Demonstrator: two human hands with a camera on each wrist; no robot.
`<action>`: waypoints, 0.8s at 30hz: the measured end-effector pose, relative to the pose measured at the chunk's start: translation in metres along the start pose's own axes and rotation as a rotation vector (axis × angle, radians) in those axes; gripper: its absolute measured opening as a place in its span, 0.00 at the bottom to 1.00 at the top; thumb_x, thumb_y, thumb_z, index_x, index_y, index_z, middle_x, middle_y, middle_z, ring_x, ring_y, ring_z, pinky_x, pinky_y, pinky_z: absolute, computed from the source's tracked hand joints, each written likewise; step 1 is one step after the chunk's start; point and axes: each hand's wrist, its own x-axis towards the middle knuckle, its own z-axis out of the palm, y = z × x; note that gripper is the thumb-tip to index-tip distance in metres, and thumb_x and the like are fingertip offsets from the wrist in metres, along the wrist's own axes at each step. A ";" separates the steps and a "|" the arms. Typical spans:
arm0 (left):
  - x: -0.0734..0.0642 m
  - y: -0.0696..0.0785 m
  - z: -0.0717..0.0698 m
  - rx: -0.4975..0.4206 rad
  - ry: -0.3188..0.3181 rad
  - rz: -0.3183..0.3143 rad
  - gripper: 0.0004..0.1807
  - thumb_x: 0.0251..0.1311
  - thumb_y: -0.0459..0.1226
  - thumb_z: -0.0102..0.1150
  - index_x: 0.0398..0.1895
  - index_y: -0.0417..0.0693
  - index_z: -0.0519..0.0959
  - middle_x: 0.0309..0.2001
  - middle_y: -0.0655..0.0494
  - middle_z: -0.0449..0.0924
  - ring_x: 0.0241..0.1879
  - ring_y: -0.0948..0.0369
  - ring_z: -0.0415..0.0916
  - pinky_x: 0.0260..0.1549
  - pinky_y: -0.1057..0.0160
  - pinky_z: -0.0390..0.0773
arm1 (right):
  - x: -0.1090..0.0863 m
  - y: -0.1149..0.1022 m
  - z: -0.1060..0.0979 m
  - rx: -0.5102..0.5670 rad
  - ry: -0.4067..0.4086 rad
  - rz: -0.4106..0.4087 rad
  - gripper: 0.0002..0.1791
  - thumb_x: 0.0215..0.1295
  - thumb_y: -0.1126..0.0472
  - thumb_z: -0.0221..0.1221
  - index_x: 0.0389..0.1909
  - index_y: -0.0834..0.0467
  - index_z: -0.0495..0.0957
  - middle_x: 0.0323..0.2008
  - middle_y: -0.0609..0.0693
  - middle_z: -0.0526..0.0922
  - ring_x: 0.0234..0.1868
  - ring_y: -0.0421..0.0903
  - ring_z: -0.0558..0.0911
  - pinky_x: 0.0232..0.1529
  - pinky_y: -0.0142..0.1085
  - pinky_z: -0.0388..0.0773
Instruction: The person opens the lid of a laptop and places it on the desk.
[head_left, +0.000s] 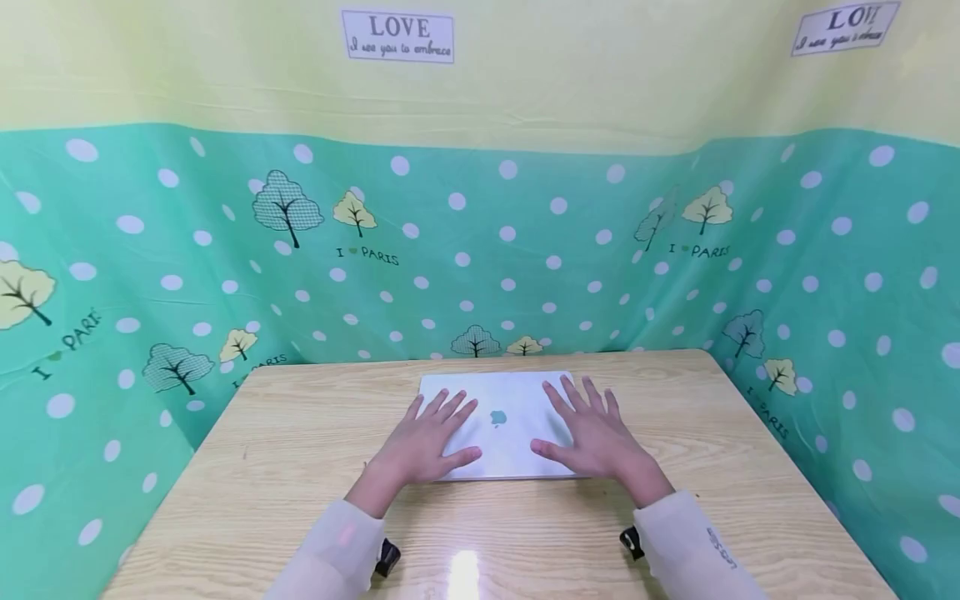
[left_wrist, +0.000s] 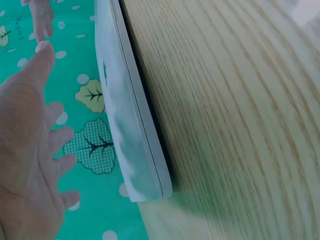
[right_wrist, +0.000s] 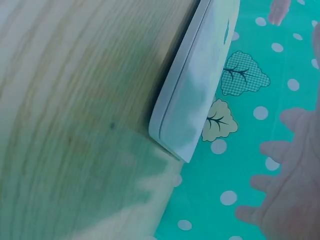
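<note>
A closed silver laptop with an apple logo on its lid lies flat on the wooden table. Over its left side my left hand is spread, fingers straight and thumb pointing inward. My right hand is spread the same way over the right side. Both wrist views show a gap between each palm and the lid, so the hands hover above it. In the left wrist view the laptop's front edge shows as a thin line between lid and base. Neither hand holds anything.
The wooden table extends around the laptop. Behind it and at both sides hangs a green and yellow curtain with dots and trees. Black straps or devices show under the sleeves.
</note>
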 end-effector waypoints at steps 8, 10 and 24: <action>0.007 0.006 0.004 -0.002 -0.016 0.032 0.43 0.70 0.69 0.40 0.81 0.58 0.60 0.79 0.52 0.59 0.78 0.46 0.52 0.73 0.36 0.50 | -0.003 0.011 0.004 0.033 0.027 0.051 0.49 0.68 0.34 0.60 0.80 0.57 0.58 0.75 0.66 0.62 0.74 0.73 0.59 0.70 0.70 0.54; 0.008 0.007 0.004 -0.003 -0.021 0.040 0.43 0.70 0.70 0.40 0.80 0.58 0.60 0.78 0.52 0.60 0.78 0.46 0.53 0.73 0.36 0.52 | -0.004 0.013 0.005 0.055 0.035 0.073 0.47 0.69 0.37 0.61 0.79 0.59 0.58 0.74 0.67 0.64 0.72 0.72 0.63 0.69 0.68 0.58; 0.021 0.017 0.010 -0.022 -0.016 0.102 0.43 0.68 0.69 0.46 0.79 0.57 0.62 0.76 0.51 0.64 0.75 0.46 0.60 0.70 0.37 0.58 | -0.002 0.032 0.009 0.298 0.068 0.175 0.41 0.74 0.49 0.61 0.77 0.68 0.58 0.71 0.71 0.66 0.71 0.71 0.65 0.70 0.63 0.63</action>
